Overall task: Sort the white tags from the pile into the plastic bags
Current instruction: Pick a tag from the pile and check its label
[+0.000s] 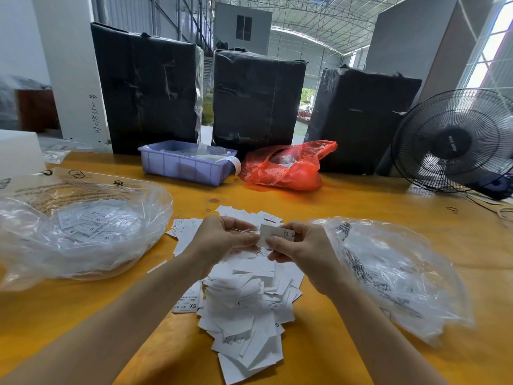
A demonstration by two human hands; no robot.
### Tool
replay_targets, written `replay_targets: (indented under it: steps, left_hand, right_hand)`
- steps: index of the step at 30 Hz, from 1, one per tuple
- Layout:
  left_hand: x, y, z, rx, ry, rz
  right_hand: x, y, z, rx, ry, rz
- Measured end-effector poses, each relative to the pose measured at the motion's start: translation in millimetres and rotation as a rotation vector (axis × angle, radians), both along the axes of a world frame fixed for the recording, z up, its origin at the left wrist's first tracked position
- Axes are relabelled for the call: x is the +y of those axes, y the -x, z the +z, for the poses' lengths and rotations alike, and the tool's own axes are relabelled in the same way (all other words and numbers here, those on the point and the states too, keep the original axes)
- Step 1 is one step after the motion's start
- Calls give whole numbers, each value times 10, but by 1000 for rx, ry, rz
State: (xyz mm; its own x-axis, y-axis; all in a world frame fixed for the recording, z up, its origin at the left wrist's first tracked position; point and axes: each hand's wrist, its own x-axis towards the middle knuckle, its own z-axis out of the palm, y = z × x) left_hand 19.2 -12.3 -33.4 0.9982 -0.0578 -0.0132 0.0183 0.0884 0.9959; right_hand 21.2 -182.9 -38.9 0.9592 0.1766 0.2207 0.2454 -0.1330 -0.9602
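A pile of white tags (244, 304) lies on the yellow table (347, 207) in front of me. Above its far end both hands meet. My right hand (302, 251) pinches a small white tag (273, 232) marked with black print. My left hand (222, 240) has curled fingers and pinches the same tag's left edge. A clear plastic bag (80, 232) on the left holds several tags. Another clear plastic bag (394, 270) lies on the right; its contents are hard to make out.
A purple bin (186, 165) and a red plastic bag (288, 165) sit at the back of the table. Three black wrapped boxes (255, 98) stand behind them. A black fan (455, 143) stands at the right edge.
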Motion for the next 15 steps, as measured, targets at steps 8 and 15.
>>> replay_targets:
  steps: [8, 15]
  left_hand:
    - [9, -22, -18, -45, -101, 55]
    - [-35, -11, -46, -42, -144, -8]
  right_hand:
    - [-48, 11, 28, 122, 111, 104]
    - [-35, 24, 34, 77, 92, 66]
